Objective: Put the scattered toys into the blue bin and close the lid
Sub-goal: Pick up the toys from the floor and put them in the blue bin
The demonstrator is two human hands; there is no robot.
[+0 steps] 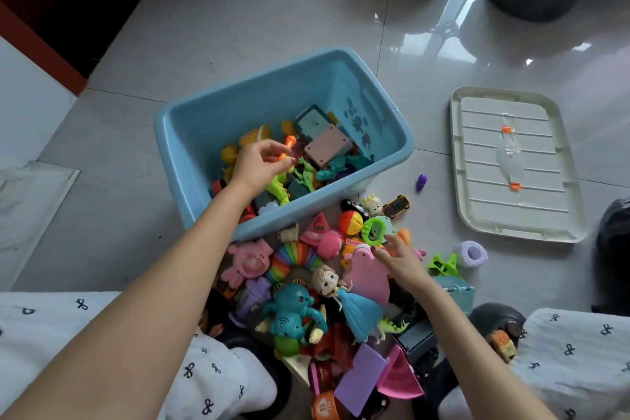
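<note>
left hand (pixel 260 164): over the open blue bin (pixel 218 112), above its near-left part; fingers pinched around a small orange toy (pixel 288 147), thumb and fingertips closed on it, the toy's round end sticking up toward the bin's middle.
blue bin: on the tiled floor (pixel 238 27), open on top, tilted at an angle in view; partly filled with mixed toys, among them a pink flat block (pixel 327 147) and a teal-framed panel (pixel 312 121) toward its right side.
toy pile (pixel 306 283): on the floor just in front of the bin's near wall, touching it in places; holds a rainbow arch piece (pixel 295 257), a teal robot-like figure (pixel 289 317), a doll in a blue dress (pixel 344 297), a red and yellow ball (pixel 349 222) and a green ring-shaped toy (pixel 373 232).
right hand (pixel 402 261): low over the pile, in front of the bin's near-right corner; fingers spread and loosely open, fingertips at the edge of a pink flat piece (pixel 370 273); whether it has hold of the piece, i cannot tell.
purple small toy (pixel 421 183): alone on the floor, just right of the bin.
lilac roll (pixel 472 254): on the floor, right of the pile, away from the bin.
cream lid (pixel 566 232): lying flat, underside up, well to the right of the bin, apart from it.
</note>
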